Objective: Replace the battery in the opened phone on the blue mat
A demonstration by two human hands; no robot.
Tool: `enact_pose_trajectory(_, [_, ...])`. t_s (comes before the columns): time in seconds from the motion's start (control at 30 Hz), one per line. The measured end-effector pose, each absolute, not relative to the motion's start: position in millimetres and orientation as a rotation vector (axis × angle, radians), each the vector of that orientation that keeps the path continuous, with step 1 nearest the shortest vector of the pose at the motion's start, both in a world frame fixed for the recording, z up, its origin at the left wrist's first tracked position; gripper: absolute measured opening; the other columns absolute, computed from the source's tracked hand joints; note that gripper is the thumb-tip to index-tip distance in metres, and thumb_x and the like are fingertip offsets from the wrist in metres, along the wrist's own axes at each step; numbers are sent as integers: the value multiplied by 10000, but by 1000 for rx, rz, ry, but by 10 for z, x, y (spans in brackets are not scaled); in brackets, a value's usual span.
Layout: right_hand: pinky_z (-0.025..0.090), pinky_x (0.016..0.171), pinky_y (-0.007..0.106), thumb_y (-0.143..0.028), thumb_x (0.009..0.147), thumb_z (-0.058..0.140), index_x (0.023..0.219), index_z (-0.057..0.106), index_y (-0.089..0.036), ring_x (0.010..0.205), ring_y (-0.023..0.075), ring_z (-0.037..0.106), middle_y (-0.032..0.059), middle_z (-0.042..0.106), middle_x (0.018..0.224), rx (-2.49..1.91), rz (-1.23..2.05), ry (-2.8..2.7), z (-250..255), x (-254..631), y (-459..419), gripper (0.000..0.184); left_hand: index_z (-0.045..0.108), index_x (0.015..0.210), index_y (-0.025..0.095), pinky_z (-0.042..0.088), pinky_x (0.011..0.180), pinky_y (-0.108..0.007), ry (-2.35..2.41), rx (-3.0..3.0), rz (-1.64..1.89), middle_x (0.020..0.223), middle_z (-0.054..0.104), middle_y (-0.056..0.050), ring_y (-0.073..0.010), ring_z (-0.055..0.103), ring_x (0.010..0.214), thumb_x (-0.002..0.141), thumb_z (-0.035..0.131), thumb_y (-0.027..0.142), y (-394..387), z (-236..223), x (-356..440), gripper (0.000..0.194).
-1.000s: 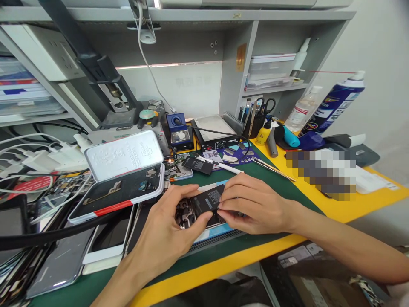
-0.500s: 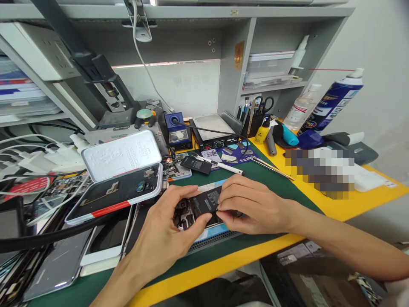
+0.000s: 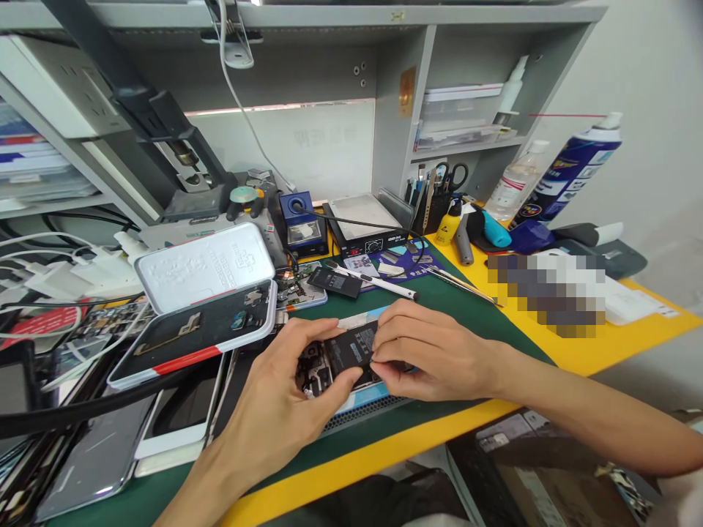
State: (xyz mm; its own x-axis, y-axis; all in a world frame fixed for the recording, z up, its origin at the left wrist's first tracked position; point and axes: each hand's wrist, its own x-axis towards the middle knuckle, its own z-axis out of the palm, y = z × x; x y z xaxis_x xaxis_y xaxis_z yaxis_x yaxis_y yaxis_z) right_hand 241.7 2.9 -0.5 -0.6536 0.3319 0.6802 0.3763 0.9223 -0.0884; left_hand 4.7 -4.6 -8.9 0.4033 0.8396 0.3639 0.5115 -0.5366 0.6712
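Note:
An opened phone [image 3: 314, 375] lies across a light blue and white pad, its inner parts bare. My left hand [image 3: 283, 391] is closed around the phone's left end, fingers on the far edge and thumb on the near edge. A black battery [image 3: 351, 349] with printed text sits over the phone body, seemingly a little tilted. My right hand [image 3: 425, 353] pinches at the battery's right end; its fingertips partly hide that edge and the rest of the phone. Beyond the hands, a second black battery [image 3: 334, 282] rests beside a white pen-shaped tool [image 3: 378, 282].
An open tin [image 3: 192, 333] with small parts stands at left, above several phones [image 3: 179, 410]. Behind are a soldering-iron holder [image 3: 301, 223] and a flat heating unit [image 3: 367, 227]. Tweezers [image 3: 461, 284] lie at right, near a yellow bottle [image 3: 447, 225] and a spray can [image 3: 571, 168].
The camera view has shifted slightly. Both hands keep nearly the same hold, and the battery appears to lie slightly lower against the phone.

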Motion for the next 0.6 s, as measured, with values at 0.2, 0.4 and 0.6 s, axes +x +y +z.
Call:
enact_pose_trajectory(0.2, [603, 764, 430, -145, 861, 735, 978, 649, -99, 847, 248, 646, 135, 732, 859, -501, -23, -2333, 10, 2456, 27, 152, 592, 1245, 293, 590, 814, -274, 1159, 2157, 968, 1110, 728, -5, -177, 715, 971, 879, 747, 356, -52, -120, 16, 402])
enact_pose_trajectory(0.4, [598, 841, 463, -131, 903, 661, 1080, 668, -97, 977, 273, 670, 184, 732, 1030, -582, 1, -2351, -10, 2512, 59, 180, 578, 1262, 314, 577, 867, -248, 1135, 2122, 1019, 1149, 709, 8, -153, 706, 1018, 874, 755, 331, -56, -134, -12, 427])
enact_pose_trajectory(0.6, [613, 786, 399, -49, 889, 669, 1015, 697, -95, 922, 254, 711, 154, 762, 968, -486, -94, -2314, -8, 2512, 84, 137, 605, 1211, 299, 554, 832, -263, 1083, 2180, 1022, 1091, 698, 6, -146, 680, 972, 909, 706, 290, -46, -113, -29, 318])
